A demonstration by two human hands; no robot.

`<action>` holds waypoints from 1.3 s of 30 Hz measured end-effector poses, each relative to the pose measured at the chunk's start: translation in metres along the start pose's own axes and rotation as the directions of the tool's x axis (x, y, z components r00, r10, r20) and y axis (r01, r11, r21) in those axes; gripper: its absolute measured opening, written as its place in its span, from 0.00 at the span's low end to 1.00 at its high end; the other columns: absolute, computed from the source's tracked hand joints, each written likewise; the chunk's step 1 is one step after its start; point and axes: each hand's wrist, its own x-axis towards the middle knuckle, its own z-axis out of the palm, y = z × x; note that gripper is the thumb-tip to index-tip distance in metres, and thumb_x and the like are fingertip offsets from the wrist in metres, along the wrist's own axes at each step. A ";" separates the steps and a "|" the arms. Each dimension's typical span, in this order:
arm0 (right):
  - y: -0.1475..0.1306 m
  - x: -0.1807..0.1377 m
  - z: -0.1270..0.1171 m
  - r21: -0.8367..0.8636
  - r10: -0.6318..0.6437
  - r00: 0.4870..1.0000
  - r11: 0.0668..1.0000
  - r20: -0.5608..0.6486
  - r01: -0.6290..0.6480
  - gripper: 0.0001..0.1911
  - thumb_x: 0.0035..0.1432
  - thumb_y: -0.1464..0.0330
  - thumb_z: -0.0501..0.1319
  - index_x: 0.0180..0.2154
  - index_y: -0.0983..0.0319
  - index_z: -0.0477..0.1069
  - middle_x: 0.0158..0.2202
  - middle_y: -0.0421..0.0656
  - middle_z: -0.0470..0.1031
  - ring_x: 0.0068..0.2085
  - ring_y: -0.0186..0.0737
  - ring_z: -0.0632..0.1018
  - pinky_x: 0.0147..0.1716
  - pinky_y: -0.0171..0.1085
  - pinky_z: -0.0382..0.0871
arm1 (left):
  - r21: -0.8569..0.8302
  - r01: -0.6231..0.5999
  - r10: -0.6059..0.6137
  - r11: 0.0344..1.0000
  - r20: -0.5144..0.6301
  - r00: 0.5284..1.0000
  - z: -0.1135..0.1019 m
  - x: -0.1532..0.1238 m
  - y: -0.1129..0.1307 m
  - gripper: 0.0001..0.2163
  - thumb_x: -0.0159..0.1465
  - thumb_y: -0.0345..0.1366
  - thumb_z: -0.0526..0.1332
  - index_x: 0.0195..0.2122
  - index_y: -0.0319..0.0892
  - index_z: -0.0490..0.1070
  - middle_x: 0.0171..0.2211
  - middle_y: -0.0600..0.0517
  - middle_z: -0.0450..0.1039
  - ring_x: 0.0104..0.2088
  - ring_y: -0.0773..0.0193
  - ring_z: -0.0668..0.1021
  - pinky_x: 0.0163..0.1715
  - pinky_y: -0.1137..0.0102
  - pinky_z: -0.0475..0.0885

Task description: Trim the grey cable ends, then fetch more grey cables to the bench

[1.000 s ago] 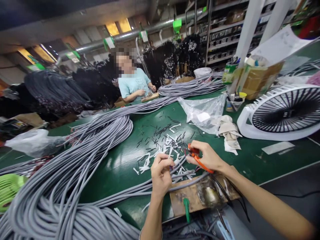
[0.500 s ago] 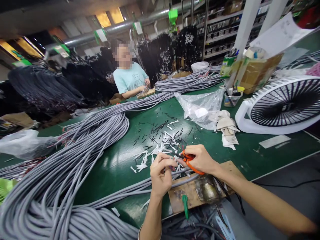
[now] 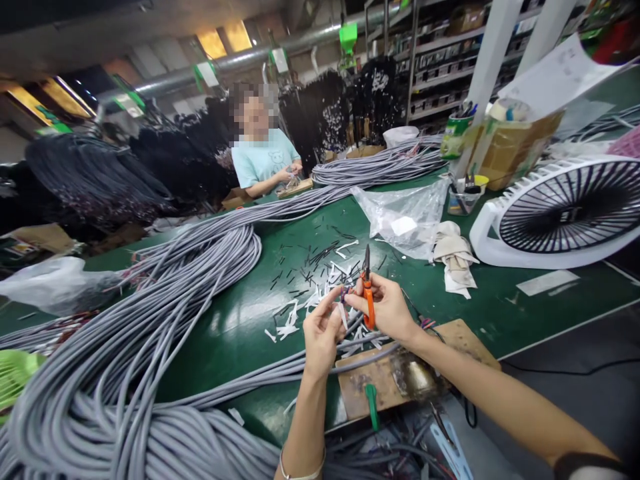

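The thin wires (image 3: 344,292) are over the green table (image 3: 235,307), pinched in the fingers of the left hand (image 3: 321,333), with the fingertips of the right hand (image 3: 390,312) close against them. The right hand is also closed around orange-handled cutters (image 3: 369,301), their dark tips pointing away from the person. Around the hands lie white scraps (image 3: 289,329), grey cables (image 3: 270,385) and a wooden board (image 3: 357,395), with a white fan (image 3: 484,235) farther right.

The cutters (image 3: 369,300) are orange-handled and dark-bladed; the wires (image 3: 345,292) beside them, purplish. The table (image 3: 505,303) is green, its scraps (image 3: 288,329) black and white. Toward eight o'clock the cables (image 3: 125,347) are grey; at three, the fan (image 3: 575,207) is white with black radial slats; at eleven, the shirt (image 3: 255,163) is pale aqua, animal-printed.
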 end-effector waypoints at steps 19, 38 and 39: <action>0.008 0.003 0.002 0.013 0.085 0.996 0.996 0.001 -0.085 0.16 0.39 0.62 0.67 0.24 0.62 0.62 0.24 0.39 0.71 0.28 0.35 0.74 0.29 0.33 0.68 | -0.216 0.034 -0.079 0.976 -0.205 0.976 0.012 0.006 0.004 0.15 0.50 0.42 0.67 0.29 0.39 0.63 0.19 0.57 0.66 0.11 0.80 0.60 0.09 0.83 0.50; 0.013 -0.003 -0.009 -0.396 -0.119 0.986 0.905 0.118 0.156 0.12 0.46 0.64 0.63 0.26 0.62 0.61 0.23 0.37 0.62 0.25 0.30 0.64 0.25 0.31 0.61 | -0.088 -0.293 0.288 0.952 -0.064 0.956 -0.002 0.002 0.015 0.08 0.56 0.33 0.62 0.30 0.43 0.60 0.27 0.56 0.62 0.19 0.78 0.64 0.17 0.80 0.57; 0.012 -0.005 -0.011 -0.468 -0.161 0.977 0.858 0.143 0.210 0.12 0.46 0.65 0.64 0.25 0.62 0.60 0.23 0.36 0.61 0.25 0.30 0.63 0.25 0.31 0.59 | -0.028 -0.375 0.372 0.926 -0.079 0.925 -0.002 0.002 0.013 0.07 0.57 0.31 0.61 0.29 0.43 0.61 0.27 0.56 0.61 0.20 0.77 0.65 0.18 0.79 0.59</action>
